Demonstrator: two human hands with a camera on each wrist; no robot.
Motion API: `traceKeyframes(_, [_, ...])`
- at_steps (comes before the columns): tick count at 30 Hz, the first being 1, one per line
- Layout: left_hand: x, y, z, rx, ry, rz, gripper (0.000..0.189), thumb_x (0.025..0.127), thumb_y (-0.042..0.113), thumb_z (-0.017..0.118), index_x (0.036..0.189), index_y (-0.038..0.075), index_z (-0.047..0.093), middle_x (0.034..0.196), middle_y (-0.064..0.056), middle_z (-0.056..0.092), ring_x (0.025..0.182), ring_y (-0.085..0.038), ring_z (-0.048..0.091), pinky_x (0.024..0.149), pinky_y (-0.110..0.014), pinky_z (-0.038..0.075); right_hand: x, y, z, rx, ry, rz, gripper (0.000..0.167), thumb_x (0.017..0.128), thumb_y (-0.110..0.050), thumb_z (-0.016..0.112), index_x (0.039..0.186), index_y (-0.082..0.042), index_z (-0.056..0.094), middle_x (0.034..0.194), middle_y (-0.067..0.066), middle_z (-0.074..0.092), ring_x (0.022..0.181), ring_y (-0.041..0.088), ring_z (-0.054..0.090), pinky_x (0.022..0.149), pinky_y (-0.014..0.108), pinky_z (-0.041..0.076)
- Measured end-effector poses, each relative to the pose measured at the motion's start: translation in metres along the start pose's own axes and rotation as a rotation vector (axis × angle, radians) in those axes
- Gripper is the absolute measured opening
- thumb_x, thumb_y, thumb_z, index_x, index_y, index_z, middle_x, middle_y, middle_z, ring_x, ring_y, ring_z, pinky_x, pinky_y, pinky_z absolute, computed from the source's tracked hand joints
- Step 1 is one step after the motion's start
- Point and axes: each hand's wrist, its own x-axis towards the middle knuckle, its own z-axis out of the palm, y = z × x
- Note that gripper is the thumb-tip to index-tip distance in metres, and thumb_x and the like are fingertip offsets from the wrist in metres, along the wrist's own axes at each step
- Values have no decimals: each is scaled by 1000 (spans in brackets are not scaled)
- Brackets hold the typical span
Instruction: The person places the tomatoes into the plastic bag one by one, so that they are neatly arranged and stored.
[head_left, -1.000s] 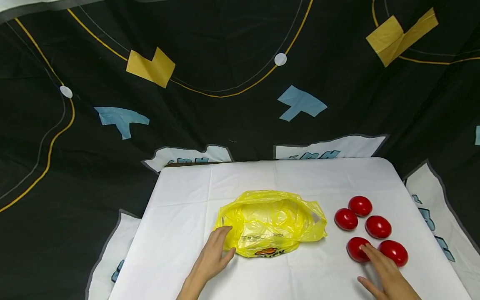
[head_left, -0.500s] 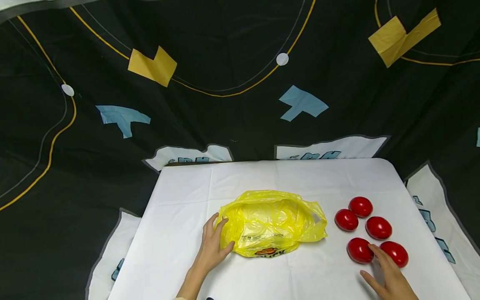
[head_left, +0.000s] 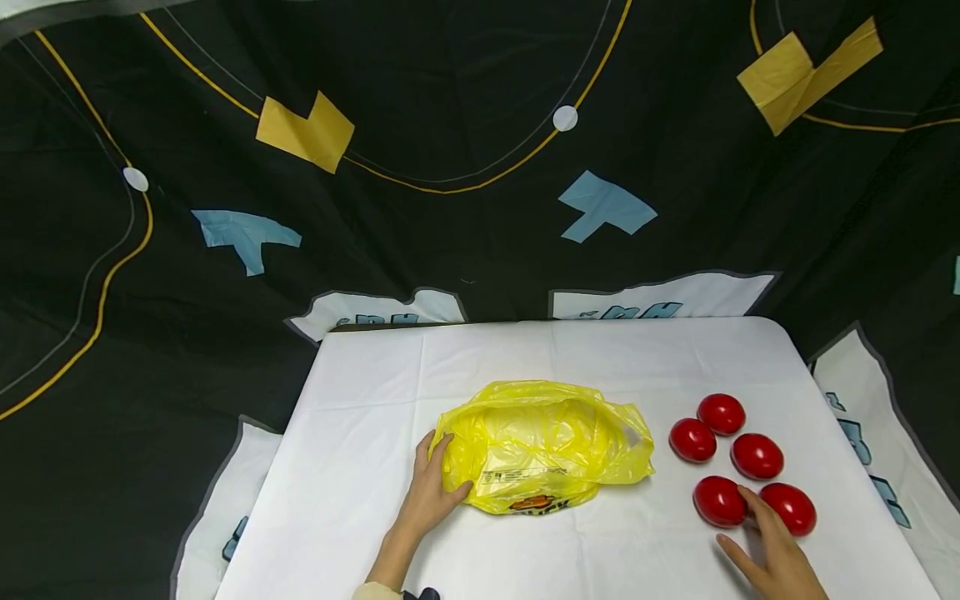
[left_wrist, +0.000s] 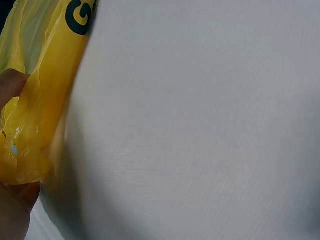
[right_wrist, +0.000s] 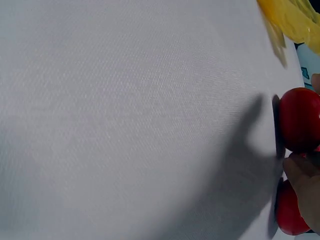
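Note:
The yellow plastic bag (head_left: 536, 450) lies on the white table, its mouth gaping upward, and dark print shows on its front. My left hand (head_left: 423, 492) holds the bag's left end, thumb at the front and fingers behind; the left wrist view shows the thumb on the crinkled plastic (left_wrist: 42, 110). To the right lie several glossy red tomato-like rounds (head_left: 757, 456). My right hand (head_left: 780, 554) has its fingers between the two nearest ones, fingertips at the left round (head_left: 720, 502) and over the edge of the right round (head_left: 791, 508); the thumb stands apart.
A white cloth covers the table (head_left: 360, 467), whose back edge meets a dark curtain (head_left: 450, 242) with yellow and blue shapes. A strip of tabletop lies between the bag and the red rounds.
My left hand has moved forward and closed in on the bag's left end. My right fingers have slid from over the left near round into the gap beside it.

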Motion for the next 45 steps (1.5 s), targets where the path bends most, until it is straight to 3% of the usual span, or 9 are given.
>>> traceKeyframes(7, [1, -1, 2, -16, -44, -62, 86, 75, 29, 79, 145, 11, 33, 143, -18, 28, 127, -38, 40, 100, -50, 39, 2, 1, 6, 18, 38, 8, 110, 77, -60, 67, 147, 5, 11, 136, 32, 33, 114, 49, 42, 89, 61, 40])
traceKeyframes(19, [2, -2, -1, -9, -73, -75, 89, 75, 31, 79, 146, 9, 30, 138, -20, 33, 125, -38, 41, 100, -50, 39, 16, -8, 8, 67, 59, 112, 115, 77, -49, 73, 148, 5, 1, 142, 36, 23, 122, 53, 32, 90, 63, 36])
traceKeyframes(28, [3, -1, -2, -9, -86, -86, 90, 75, 32, 78, 147, 9, 30, 138, -19, 33, 126, -36, 41, 101, -48, 38, 19, -16, 14, 40, 154, 102, 107, 78, -33, 77, 149, 3, 6, 142, 35, 24, 124, 53, 30, 92, 65, 33])
traceKeyframes(45, [0, 2, 0, -8, -112, -125, 92, 75, 35, 78, 147, 9, 28, 142, -19, 30, 129, -37, 37, 102, -50, 37, 10, -22, 14, 75, 162, 142, 101, 76, -40, 78, 146, 3, 21, 133, 35, 36, 112, 50, 41, 89, 62, 39])
